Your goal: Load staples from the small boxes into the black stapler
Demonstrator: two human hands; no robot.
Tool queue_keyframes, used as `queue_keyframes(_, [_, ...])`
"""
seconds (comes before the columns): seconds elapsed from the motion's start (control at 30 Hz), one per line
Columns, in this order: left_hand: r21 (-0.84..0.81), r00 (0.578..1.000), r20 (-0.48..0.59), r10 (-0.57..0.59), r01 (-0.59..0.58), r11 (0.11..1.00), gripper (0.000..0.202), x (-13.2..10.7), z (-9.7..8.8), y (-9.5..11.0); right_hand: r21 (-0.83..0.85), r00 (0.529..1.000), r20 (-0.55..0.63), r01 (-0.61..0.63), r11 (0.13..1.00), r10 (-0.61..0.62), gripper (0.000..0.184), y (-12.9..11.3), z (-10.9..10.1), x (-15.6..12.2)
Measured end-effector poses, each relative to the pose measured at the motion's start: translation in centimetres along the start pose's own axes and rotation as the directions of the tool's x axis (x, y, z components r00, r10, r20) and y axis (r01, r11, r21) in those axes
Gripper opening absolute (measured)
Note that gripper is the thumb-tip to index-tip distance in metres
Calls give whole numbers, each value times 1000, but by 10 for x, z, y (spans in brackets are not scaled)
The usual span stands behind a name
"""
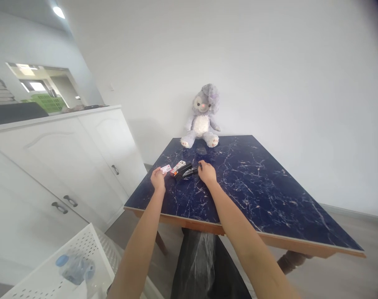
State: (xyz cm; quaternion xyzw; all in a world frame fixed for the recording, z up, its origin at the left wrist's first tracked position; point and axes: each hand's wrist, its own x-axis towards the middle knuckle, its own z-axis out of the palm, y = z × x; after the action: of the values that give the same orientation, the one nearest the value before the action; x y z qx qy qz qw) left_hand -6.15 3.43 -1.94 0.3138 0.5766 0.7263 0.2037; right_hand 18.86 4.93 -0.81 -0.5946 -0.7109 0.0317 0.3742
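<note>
1 packet (166, 169) pinched in left hand (158, 179), jutting right toward box (178, 167); black tool (190, 171) at left side of curled right hand (207, 173), whether clamped, cannot tell.

Tally taken at one blue table (257, 182)

One left hand (158, 179) and one right hand (207, 172) counted; clock centred between them. Two red-and-white packets (178, 167) logged toward 9 o'clock. Dark items (185, 169) at centre overlapped, exact number not made out. One plush toy (202, 120) recorded between 12 and 1. Three cabinet handles (70, 201) tallied around 9, one basket (91, 244) near 8, at least one bottle (73, 270) inside.
</note>
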Motion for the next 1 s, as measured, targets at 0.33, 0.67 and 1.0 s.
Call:
queue_keyframes(0.33, [405,980,-99,175,-121,906,43,-20,-2,18,493,936,-122,-233,838,332,20,29,0,8])
queue_keyframes(0.67, [492,898,361,252,-413,766,10,-13,3,13,528,953,-79,-208,823,292,23,23,-3,2])
queue_keyframes(1.0, [164,903,265,338,-387,907,16,-28,3,23,453,978,-79,-136,881,192,20,-8,-9,-11])
